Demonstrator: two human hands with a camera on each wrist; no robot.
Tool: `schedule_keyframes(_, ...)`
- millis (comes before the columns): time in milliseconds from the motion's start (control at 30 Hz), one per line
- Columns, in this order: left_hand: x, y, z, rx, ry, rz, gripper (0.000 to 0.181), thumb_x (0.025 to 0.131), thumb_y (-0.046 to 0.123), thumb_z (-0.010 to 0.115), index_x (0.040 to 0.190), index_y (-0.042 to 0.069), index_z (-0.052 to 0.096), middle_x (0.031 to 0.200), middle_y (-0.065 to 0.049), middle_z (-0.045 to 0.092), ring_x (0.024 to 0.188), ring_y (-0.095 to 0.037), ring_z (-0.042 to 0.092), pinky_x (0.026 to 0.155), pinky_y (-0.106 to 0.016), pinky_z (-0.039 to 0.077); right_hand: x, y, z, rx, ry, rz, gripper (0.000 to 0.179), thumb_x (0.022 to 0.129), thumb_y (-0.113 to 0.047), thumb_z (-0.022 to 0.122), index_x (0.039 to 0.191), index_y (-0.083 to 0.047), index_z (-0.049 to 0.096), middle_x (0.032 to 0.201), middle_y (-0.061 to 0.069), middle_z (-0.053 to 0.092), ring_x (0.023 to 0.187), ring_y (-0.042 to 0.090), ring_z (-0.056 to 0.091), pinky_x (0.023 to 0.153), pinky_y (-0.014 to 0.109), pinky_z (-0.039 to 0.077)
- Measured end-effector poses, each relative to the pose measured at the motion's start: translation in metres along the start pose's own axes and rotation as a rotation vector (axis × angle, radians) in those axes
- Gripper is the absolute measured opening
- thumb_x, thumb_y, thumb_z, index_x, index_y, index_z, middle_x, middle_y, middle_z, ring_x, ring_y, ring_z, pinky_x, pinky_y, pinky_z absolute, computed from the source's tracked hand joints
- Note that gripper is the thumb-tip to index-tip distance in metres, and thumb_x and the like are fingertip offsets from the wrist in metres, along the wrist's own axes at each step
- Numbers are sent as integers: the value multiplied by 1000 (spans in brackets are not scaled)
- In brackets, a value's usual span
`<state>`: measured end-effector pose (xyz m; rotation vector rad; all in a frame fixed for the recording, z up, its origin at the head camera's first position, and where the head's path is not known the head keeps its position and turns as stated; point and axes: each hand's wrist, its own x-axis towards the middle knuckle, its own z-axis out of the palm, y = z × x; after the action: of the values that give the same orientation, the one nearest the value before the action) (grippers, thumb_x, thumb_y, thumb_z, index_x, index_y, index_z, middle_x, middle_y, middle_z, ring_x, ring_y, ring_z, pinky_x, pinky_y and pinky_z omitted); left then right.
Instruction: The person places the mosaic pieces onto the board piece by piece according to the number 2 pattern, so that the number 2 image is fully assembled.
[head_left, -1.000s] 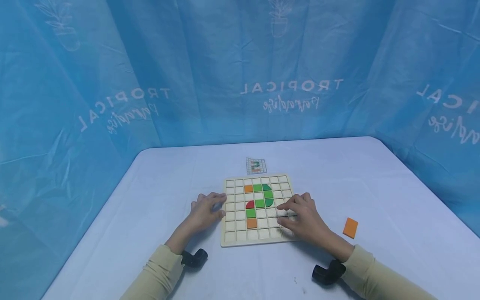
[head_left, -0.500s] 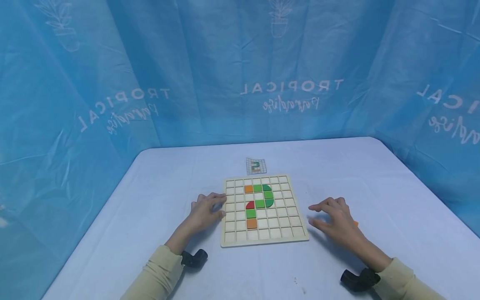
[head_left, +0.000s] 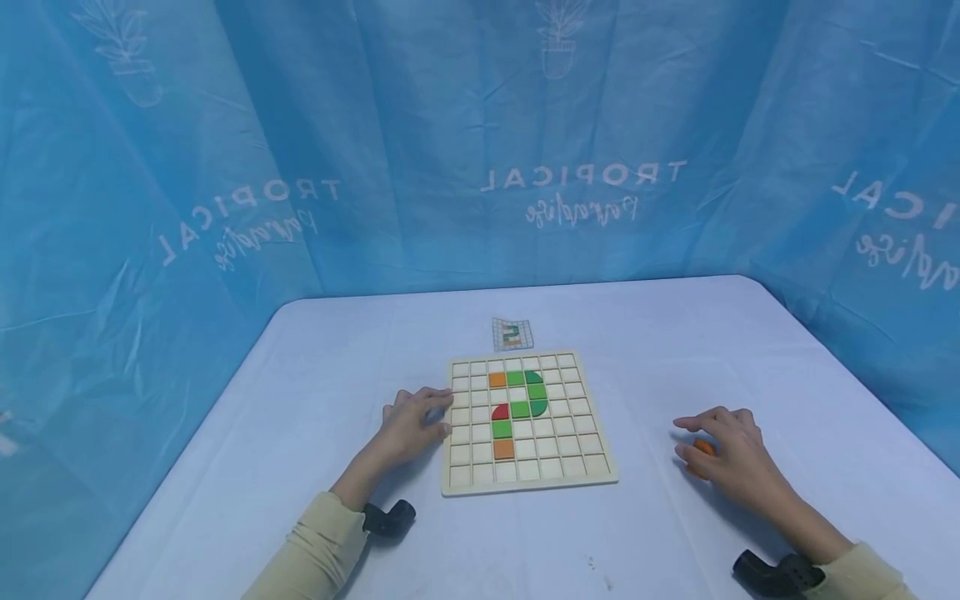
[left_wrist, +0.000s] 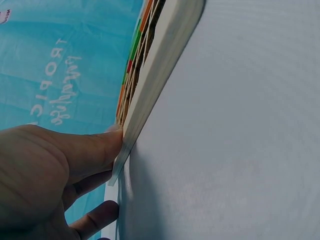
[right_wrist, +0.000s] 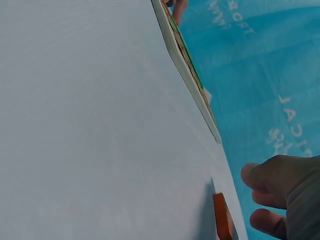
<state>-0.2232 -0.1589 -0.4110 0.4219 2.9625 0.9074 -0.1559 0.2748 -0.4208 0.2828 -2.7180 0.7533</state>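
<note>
A pale wooden grid board [head_left: 570,450] lies on the table in the head view. Colored tiles on it form a curved figure: green squares [head_left: 520,409], a red quarter-round [head_left: 500,412] and orange squares [head_left: 504,449]. At the board's left edge, my left hand [head_left: 412,425] rests with its thumb and fingertips spread along the rim; the left wrist view shows the thumb [left_wrist: 95,150] against that edge. My right hand [head_left: 731,454] hovers around a loose orange tile [head_left: 703,447], thumb and fingers apart. The right wrist view shows the orange tile [right_wrist: 223,217] just beside the fingers.
A small see-through card [head_left: 513,334] with a similar figure on a grid lies just behind the board. White cloth covers the table [head_left: 360,350], and blue curtains [head_left: 450,250] with printed lettering stand behind and at both sides.
My right hand has moved right from over the board to the loose orange tile, partly covering it. The left hand, board and its tiles have stayed put.
</note>
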Motion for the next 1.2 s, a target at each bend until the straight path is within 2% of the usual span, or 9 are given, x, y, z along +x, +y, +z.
schedule_keyframes(133,0,0,1,-1,5,4,46,87,18,71,130,7,60,135,0,54,103,-22,41,82,-45,27,-7,8,-6,-2,24,-20,32,75,-8,81,105,-3,72,97,11,59,93,30,40,69,42,30)
schedule_keyframes(433,0,-2,1,7,10,2,46,86,18,71,130,7,60,135,-1,54,102,-22,42,82,-45,27,-18,24,-15,-65,19,60,32,76,-8,78,106,0,71,98,17,59,94,34,39,70,45,28)
schedule_keyframes(667,-1,-2,2,8,-6,0,46,87,18,71,130,6,60,135,-2,55,101,-22,41,81,-44,27,-24,33,-14,-76,4,76,33,73,-9,80,103,0,71,96,18,60,92,34,39,72,45,26)
schedule_keyframes(833,-2,-2,1,7,-5,14,46,86,17,71,129,5,60,135,-3,55,101,-22,41,80,-44,27,-23,32,-12,-67,-37,95,34,75,-12,80,104,-1,71,98,16,59,94,34,39,73,46,27)
schedule_keyframes(1200,-1,1,0,0,-3,7,46,86,18,71,130,7,60,135,0,54,100,-21,41,81,-44,27,-17,27,-5,-79,13,59,32,72,-11,82,100,0,73,90,10,57,90,30,39,72,44,25)
